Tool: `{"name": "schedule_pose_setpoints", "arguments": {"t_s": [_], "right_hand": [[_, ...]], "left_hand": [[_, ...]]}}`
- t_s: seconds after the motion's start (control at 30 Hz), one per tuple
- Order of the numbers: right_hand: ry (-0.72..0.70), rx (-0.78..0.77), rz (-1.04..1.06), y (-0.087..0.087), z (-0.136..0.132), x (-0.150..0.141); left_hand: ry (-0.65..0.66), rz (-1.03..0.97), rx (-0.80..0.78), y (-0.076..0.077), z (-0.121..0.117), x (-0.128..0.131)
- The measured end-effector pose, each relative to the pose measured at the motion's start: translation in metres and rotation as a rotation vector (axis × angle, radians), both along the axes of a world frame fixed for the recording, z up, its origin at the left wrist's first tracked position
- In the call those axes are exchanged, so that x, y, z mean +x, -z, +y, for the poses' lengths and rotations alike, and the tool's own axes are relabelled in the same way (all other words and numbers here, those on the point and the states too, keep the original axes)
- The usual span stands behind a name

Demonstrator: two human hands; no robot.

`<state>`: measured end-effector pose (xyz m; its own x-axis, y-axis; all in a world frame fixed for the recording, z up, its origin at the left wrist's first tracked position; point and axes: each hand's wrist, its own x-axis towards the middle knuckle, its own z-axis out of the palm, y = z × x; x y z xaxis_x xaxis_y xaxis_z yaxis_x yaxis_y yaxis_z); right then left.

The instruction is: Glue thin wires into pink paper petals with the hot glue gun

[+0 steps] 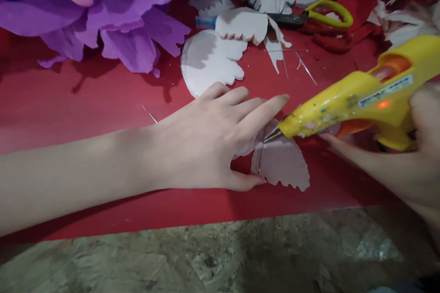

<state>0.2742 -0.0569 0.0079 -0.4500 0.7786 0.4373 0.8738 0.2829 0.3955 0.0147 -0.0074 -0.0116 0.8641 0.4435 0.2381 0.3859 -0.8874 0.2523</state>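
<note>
My left hand (206, 137) lies flat on the red tabletop with fingers stretched out. Its thumb tip and fingertips press on a pale pink paper piece (285, 160) with a scalloped edge. A thin wire (259, 160) runs along that piece between thumb and fingers. My right hand (388, 160), partly cut off by the frame edge, is closed around a yellow hot glue gun (330, 105) with an orange light lit on its side. The metal nozzle (273, 136) points down at the wire, seemingly touching it. Part of the paper is hidden under my left hand.
White scalloped cutouts (209, 59) lie behind my left hand. Scissors (330, 13) with yellow and red handles rest farther back, near thin wires (305, 67) and paper scraps. Purple crepe paper (130, 23) fills the back left. The red table's front edge (154, 233) runs below.
</note>
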Motion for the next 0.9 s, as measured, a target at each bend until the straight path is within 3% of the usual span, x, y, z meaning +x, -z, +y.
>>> {"name": "schedule_pose_setpoints", "arguments": {"t_s": [0.17, 0.3, 0.73, 0.9], "right_hand": [[0.072, -0.015, 0.047, -0.0006, 0.0041, -0.0006], [0.036, -0.044, 0.057, -0.0016, 0.0028, 0.0023], [-0.171, 0.065, -0.071, -0.0041, 0.0027, 0.0033], [-0.051, -0.013, 0.013, -0.0042, 0.005, 0.0022]], "left_hand": [[0.0, 0.012, -0.006, 0.0001, 0.0002, 0.0004], [-0.004, 0.024, -0.009, 0.0003, -0.0001, 0.0008], [0.0, 0.023, 0.0, -0.0003, 0.0002, 0.0004], [0.005, 0.004, -0.001, 0.0007, 0.0006, 0.0005]]}}
